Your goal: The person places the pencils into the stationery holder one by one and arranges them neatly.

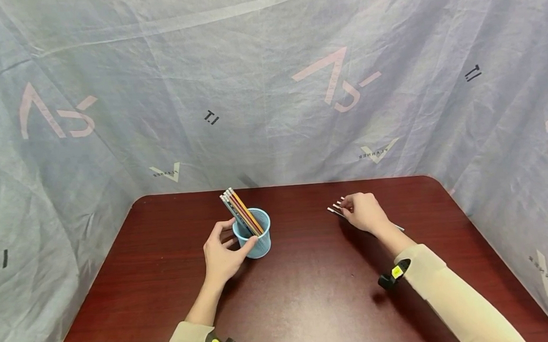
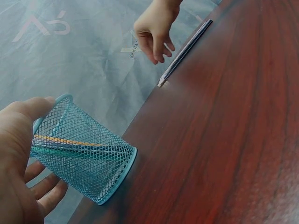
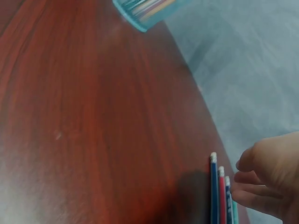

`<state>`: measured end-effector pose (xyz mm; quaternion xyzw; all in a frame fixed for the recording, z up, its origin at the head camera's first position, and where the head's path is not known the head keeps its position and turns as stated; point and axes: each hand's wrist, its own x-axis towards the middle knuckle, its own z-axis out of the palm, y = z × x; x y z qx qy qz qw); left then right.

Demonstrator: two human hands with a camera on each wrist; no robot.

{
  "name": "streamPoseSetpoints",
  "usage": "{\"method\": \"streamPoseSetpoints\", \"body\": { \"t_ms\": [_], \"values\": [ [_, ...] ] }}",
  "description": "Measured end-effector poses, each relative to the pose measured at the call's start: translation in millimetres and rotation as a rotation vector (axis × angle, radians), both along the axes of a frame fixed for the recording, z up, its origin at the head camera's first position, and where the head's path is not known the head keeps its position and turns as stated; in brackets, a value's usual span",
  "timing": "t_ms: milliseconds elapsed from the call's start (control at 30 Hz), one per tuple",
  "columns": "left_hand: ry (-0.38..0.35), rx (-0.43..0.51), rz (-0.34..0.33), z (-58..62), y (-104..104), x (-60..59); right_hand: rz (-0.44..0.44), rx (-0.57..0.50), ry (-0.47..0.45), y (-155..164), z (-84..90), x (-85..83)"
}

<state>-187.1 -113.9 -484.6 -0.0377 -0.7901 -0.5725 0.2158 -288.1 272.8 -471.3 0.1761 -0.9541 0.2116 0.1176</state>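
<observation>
My left hand [image 1: 223,255] grips a light blue mesh pencil cup [image 1: 261,247], with the thumb at its near rim and the fingers round its far left side. Several pencils [image 1: 241,210] lean to the left inside the cup, their white eraser ends up. Over on the right, my right hand [image 1: 366,213] hangs above a row of loose pencils [image 3: 221,196] lying side by side on the table. Its fingers bend loosely downward with nothing between them. Dark blue, red and green barrels show in the right wrist view, partly hidden by the hand in the head view.
The dark red wooden table [image 1: 301,291] ends at a far edge close behind the cup and pencils. Grey printed cloth [image 1: 258,87] hangs behind it and at both sides. A black wrist camera [image 1: 388,279] sits on the right forearm.
</observation>
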Motion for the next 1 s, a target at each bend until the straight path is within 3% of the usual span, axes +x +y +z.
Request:
{"method": "streamPoseSetpoints", "body": {
  "t_ms": [333, 700, 1000],
  "values": [
    [0.016, 0.013, -0.008, -2.9, 1, -0.9, -0.018, 0.104, -0.007, 6, -13.8, 11.9],
    [0.016, 0.021, -0.015, -3.9, 0, -0.8, -0.055, 0.117, -0.051, -1, -19.5, 18.8],
    [0.032, 0.025, -0.012, -1.8, -1, -0.1, -0.049, 0.138, 0.013, -4, -22.8, 20.1]
  ]
}}
